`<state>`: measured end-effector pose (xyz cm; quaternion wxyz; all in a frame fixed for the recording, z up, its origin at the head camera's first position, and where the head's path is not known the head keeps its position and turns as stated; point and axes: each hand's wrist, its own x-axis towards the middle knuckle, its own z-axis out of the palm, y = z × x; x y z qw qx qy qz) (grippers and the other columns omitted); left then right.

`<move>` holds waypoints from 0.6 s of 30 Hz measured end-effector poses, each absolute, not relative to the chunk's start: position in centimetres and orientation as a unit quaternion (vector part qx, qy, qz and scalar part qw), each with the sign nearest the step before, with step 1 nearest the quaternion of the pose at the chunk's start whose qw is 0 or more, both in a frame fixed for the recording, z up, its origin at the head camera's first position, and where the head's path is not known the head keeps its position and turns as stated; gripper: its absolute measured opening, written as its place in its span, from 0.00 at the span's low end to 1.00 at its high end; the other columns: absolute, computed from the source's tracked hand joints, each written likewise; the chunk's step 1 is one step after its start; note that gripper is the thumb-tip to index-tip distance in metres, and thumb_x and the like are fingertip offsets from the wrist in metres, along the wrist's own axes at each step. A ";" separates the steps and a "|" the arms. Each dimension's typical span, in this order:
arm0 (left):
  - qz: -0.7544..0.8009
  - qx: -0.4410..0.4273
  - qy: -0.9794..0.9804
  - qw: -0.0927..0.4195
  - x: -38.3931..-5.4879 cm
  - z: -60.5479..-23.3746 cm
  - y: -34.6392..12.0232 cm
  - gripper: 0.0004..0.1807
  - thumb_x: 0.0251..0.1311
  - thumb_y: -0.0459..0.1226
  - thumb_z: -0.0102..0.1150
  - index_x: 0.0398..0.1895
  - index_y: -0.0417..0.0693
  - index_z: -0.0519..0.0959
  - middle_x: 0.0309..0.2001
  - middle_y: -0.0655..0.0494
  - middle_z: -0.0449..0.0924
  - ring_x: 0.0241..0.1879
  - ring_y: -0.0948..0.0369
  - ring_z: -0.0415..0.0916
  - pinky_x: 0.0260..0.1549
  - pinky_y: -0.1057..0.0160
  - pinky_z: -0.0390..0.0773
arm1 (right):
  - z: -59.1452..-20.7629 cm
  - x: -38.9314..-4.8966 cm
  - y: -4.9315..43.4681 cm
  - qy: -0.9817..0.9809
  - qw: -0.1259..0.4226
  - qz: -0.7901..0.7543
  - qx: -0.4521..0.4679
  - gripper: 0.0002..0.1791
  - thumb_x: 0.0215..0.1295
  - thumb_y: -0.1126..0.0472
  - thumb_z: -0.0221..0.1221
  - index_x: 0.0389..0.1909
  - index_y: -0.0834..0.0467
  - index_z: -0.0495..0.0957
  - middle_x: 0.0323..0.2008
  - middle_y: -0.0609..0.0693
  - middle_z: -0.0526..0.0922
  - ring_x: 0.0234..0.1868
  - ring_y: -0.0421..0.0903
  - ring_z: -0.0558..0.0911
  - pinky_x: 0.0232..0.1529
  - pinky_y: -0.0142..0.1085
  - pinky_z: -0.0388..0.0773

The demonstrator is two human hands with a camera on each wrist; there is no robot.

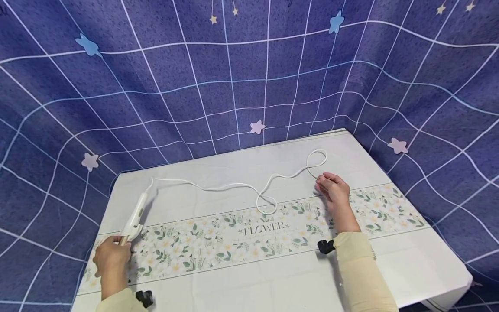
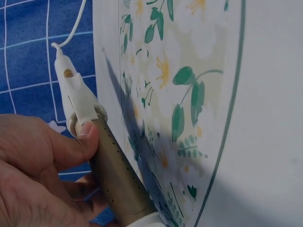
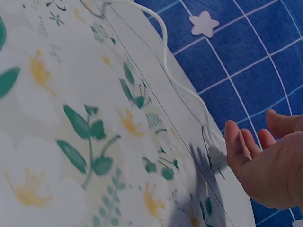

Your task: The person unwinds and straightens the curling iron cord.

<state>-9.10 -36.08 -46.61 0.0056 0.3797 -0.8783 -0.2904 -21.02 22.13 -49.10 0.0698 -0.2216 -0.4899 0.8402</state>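
Note:
In the head view my left hand [image 1: 113, 258] grips a curling iron [image 1: 134, 216] by its barrel at the table's left side. The iron's white handle points away from me. The left wrist view shows the gold barrel [image 2: 120, 172] dotted with small holes, my thumb [image 2: 87, 137] lying on it near the handle and the fingers partly hidden behind. A white cord [image 1: 226, 187] runs from the handle in loops across the table. By its far end is my right hand [image 1: 334, 190], fingers loosely extended beside the plug [image 3: 218, 159], which looks blurred on the tabletop.
The white table [image 1: 296, 277] carries a floral printed band with the word FLOWER. A blue grid-patterned curtain [image 1: 218, 95] with star shapes hangs behind and at both sides. Small black devices sit at each wrist, such as the one by the right sleeve [image 1: 325, 247].

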 end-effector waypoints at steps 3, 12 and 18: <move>-0.290 0.386 -0.876 0.001 -9.2 -46.8 -36.2 0.21 0.64 0.34 0.52 0.58 0.35 0.66 0.53 0.25 0.60 0.60 0.28 0.52 0.54 0.24 0.52 | -48.9 -21.1 22.6 -0.476 0.070 0.846 -0.231 0.12 0.62 0.73 0.60 0.45 0.59 0.76 0.41 0.54 0.84 0.41 0.48 0.85 0.54 0.43 0.75; -0.290 0.386 -0.875 -0.011 -9.0 -47.2 -36.5 0.20 0.63 0.34 0.51 0.56 0.36 0.67 0.53 0.26 0.61 0.59 0.28 0.53 0.51 0.25 0.56 | -48.8 -21.5 22.9 -0.472 0.038 0.849 -0.234 0.13 0.69 0.69 0.54 0.52 0.58 0.72 0.50 0.56 0.81 0.53 0.50 0.81 0.60 0.45 0.69; -0.284 0.392 -0.874 -0.034 -8.9 -47.4 -36.5 0.21 0.64 0.34 0.49 0.58 0.34 0.65 0.52 0.25 0.58 0.59 0.27 0.51 0.53 0.25 0.54 | -48.6 -21.9 23.1 -0.481 0.049 0.845 -0.229 0.12 0.69 0.69 0.54 0.51 0.59 0.72 0.37 0.49 0.84 0.49 0.48 0.82 0.60 0.44 0.69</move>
